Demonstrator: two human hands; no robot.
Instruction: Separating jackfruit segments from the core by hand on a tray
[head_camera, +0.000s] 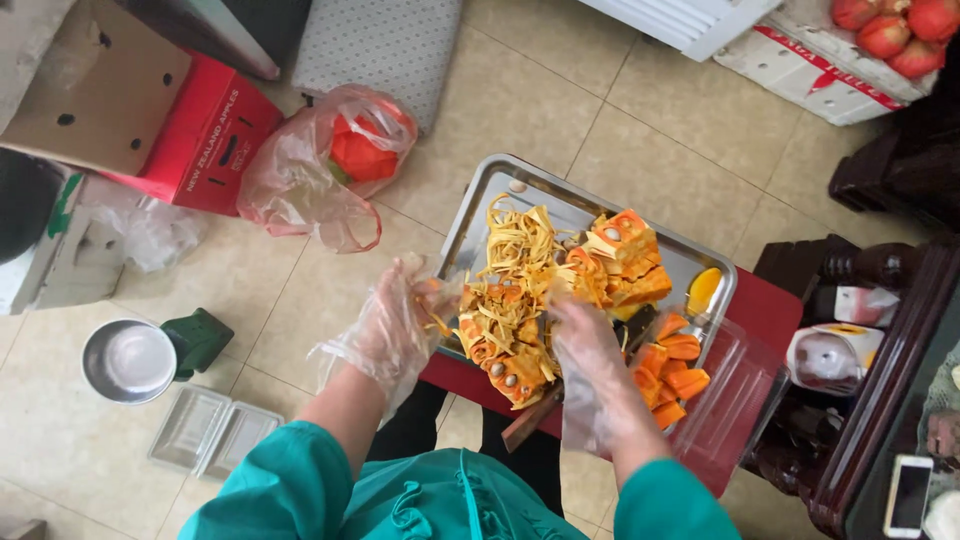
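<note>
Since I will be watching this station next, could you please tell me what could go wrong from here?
The steel tray hangs past the red stool, so it might tip. The fruit heap is piled high; pieces could slide onto the floor. The loose plastic gloves on the left hand and right hand may weaken the grip.

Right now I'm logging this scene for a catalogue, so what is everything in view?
metal tray: one, silver, centre on red stool
orange fruit pieces: many, on tray
pale strips: heap, yellowish, on tray
clear container: one, holds orange pieces, right of tray
plastic bag: one, pinkish, floor left
red box: one, upper left
steel bowl: one, floor left
phone: one, white, lower right
left hand: clear glove, at tray edge
right hand: clear glove, on fruit
</note>
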